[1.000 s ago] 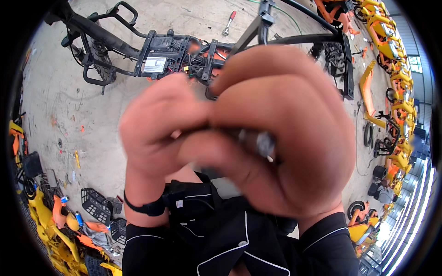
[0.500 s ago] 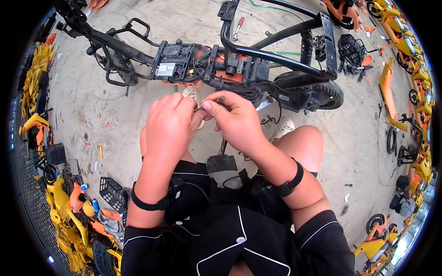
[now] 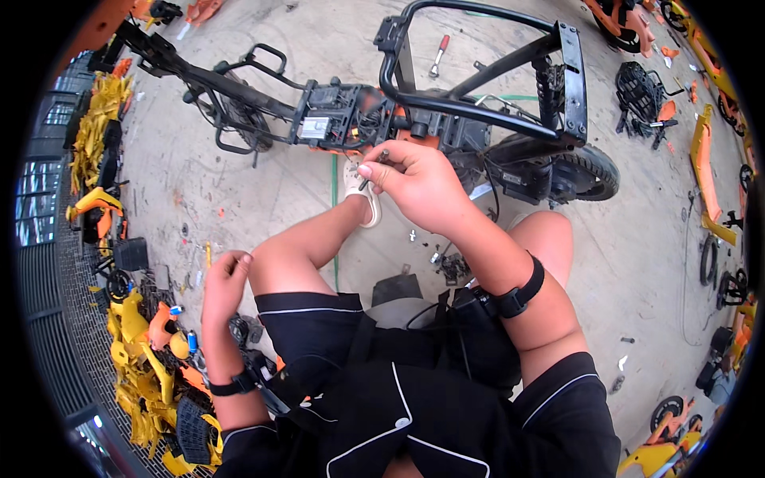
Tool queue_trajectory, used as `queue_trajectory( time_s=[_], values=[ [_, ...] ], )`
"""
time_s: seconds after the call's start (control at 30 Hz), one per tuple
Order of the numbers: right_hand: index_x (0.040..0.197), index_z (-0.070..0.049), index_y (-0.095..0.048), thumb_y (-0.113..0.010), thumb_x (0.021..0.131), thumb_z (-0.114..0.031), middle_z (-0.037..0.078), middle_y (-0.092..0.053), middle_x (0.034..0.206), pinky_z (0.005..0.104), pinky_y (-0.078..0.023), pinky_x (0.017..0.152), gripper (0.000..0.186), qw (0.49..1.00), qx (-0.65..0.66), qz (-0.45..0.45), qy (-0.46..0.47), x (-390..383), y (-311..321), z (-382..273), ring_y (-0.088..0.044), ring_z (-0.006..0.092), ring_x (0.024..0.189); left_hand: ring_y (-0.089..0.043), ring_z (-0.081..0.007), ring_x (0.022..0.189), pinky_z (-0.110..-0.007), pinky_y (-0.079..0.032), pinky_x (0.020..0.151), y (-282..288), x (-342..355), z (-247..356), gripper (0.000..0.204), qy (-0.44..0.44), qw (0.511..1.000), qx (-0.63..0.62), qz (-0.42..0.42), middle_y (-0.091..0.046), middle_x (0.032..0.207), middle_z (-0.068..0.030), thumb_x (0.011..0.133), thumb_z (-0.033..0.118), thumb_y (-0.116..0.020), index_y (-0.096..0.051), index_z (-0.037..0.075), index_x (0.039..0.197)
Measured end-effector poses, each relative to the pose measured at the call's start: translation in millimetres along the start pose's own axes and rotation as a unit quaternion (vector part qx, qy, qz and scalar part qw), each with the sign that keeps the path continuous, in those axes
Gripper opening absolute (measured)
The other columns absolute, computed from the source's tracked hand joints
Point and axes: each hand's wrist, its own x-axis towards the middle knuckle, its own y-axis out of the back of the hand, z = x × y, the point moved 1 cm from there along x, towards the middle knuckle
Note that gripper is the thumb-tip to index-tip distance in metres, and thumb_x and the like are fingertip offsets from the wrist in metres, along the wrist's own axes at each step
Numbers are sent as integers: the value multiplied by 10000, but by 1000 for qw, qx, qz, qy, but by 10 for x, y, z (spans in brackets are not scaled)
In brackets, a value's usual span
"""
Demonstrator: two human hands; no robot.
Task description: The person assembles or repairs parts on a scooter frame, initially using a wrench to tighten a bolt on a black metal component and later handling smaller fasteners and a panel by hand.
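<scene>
My right hand (image 3: 426, 187) is raised in front of the motorbike frame, its thumb and forefinger pinched on a thin dark metal rod (image 3: 386, 155). The rod's upper end pokes out above the fingers and its thin lower end slants down below the thumb. I cannot make out its exact kind. My left hand (image 3: 225, 288) is low at the left, beside my left knee. Its fingers are loosely bent, with the thumb apart from them, and I see nothing in it. Beyond my hands stands a stripped black motorbike frame (image 3: 478, 103) with exposed wiring and a battery section (image 3: 319, 127).
A ratchet with a red handle (image 3: 440, 54) lies on the concrete floor behind the frame. Yellow and orange body panels (image 3: 135, 350) are heaped at the left. A black crate-like basket (image 3: 640, 92) and an orange panel (image 3: 704, 167) lie to the right. Small dark parts (image 3: 454, 269) lie between my legs.
My left hand has left the right hand and swung down to the left. The right hand keeps the rod, higher relative to my body. The view has shifted left.
</scene>
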Motion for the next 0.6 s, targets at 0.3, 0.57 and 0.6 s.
queue_trajectory(
  time_s=[0.3, 0.57, 0.6],
  values=[
    [985, -18, -706, -701, 932, -232, 23, -636, 742, 263, -454, 610, 220, 1000, -23, 1, -2, 220, 159, -64, -540, 91, 651, -607, -135, 720, -296, -497, 687, -1118, 370, 1039, 203, -86, 985, -61, -138, -667, 779, -61, 948, 192, -651, -679, 0, 1008],
    [1001, -15, -698, -705, 929, -225, 15, -654, 757, 251, -455, 604, 222, 990, -46, 51, -120, 426, -106, 390, -580, 75, 675, -556, -221, 590, -359, -452, 581, -1400, 985, 899, 178, -98, 982, -38, -157, -586, 644, -98, 923, 200, -657, -687, 45, 1006],
    [1003, -12, -698, -704, 930, -226, 17, -655, 757, 251, -455, 606, 226, 987, -50, 60, -144, 471, -148, 435, -580, 75, 677, -558, -229, 591, -360, -455, 583, -1356, 1075, 821, 179, -86, 981, -50, -166, -594, 648, -104, 923, 201, -657, -687, 46, 1008]
  ],
)
